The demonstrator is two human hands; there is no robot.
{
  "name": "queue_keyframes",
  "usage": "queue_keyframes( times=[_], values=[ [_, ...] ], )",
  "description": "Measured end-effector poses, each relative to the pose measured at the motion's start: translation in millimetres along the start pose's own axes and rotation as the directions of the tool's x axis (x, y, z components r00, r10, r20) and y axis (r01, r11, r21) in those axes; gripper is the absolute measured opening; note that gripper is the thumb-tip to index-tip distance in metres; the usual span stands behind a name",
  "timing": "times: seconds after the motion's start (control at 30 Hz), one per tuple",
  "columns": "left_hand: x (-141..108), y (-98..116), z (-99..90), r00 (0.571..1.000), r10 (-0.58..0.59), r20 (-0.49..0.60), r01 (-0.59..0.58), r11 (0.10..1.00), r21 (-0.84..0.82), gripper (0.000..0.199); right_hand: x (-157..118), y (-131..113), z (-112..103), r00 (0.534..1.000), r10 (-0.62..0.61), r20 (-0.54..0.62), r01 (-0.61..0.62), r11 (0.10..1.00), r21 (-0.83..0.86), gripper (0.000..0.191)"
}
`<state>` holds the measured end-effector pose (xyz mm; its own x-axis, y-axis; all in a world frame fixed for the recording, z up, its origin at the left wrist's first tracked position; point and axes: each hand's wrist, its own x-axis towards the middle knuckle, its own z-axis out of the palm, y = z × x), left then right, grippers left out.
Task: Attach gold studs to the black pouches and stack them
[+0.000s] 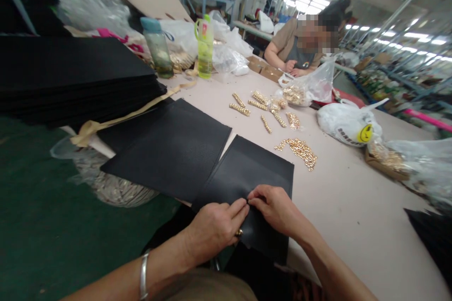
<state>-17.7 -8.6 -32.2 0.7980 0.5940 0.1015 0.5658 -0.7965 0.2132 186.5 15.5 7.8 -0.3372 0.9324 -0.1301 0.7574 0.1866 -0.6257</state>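
A black leather-like panel (257, 164) lies at the table's near edge, its near end sticking out over my lap. On it, my left hand (221, 225) has its fingers pressed together, the tips at the middle of the panel. A small gold piece, perhaps a ring, shows by its lower fingers. My right hand (273, 207) pinches at the same spot, thumb and forefinger closed and nearly touching the left fingertips. Whatever is between the fingers is too small to make out. Beyond the panel lies a loose heap of small gold metal pieces (302, 150).
More black panels (173, 146) lie to the left, near a tall black stack (70, 66). Rows of gold pieces (259, 99), a white plastic bag (348, 122), a green bottle (205, 51) and a blue-lidded bottle (157, 49) stand farther back. A person (300, 42) sits across the table (335, 197).
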Motion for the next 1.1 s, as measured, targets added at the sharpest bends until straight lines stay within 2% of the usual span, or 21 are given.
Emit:
queue_keyframes(
  times=[0.17,0.33,0.57,0.73,0.8,0.87,0.97,1.03,1.1],
  values=[
    [0,0,-0.7,1.0,0.003,0.001,-0.003,1.0,-0.016,0.059,6,-6,-4,0.998,-0.004,0.069,0.012,0.993,-0.115,0.016],
    [1,0,-2.9,1.0,0.007,0.015,-0.007,1.0,-0.011,0.062,15,-8,-8,0.989,0.046,0.142,-0.03,0.993,-0.113,0.016],
    [2,0,-3.8,0.999,0.005,0.042,-0.004,1.0,-0.02,0.066,36,-13,-17,0.934,0.183,0.306,-0.153,0.981,-0.12,0.009],
    [3,-1,-3.7,0.998,-0.002,0.064,0.006,0.998,-0.063,0.065,44,-16,-18,0.926,0.247,0.285,-0.198,0.962,-0.189,0.002],
    [3,-1,-3.9,0.997,-0.014,0.082,0.022,0.996,-0.087,0.064,42,-14,-17,0.928,0.269,0.257,-0.235,0.959,-0.156,0.01],
    [3,-3,-4.1,0.997,-0.035,0.07,0.043,0.992,-0.119,0.057,34,-14,-19,0.952,0.235,0.198,-0.22,0.971,-0.095,0.017],
    [3,-6,-3.7,0.998,-0.063,0.015,0.065,0.977,-0.202,0.039,7,-15,-21,0.99,0.101,0.094,-0.099,0.995,-0.026,0.033],
    [2,-8,-1.7,0.997,-0.067,-0.03,0.058,0.97,-0.234,0.032,-19,-17,-18,0.998,-0.006,0.057,0.009,0.999,-0.046,0.058],
    [1,-9,2.5,0.996,-0.045,-0.08,0.025,0.972,-0.232,0.032,-44,-17,-8,0.993,-0.112,0.041,0.117,0.982,-0.15,0.081]
  ],
)
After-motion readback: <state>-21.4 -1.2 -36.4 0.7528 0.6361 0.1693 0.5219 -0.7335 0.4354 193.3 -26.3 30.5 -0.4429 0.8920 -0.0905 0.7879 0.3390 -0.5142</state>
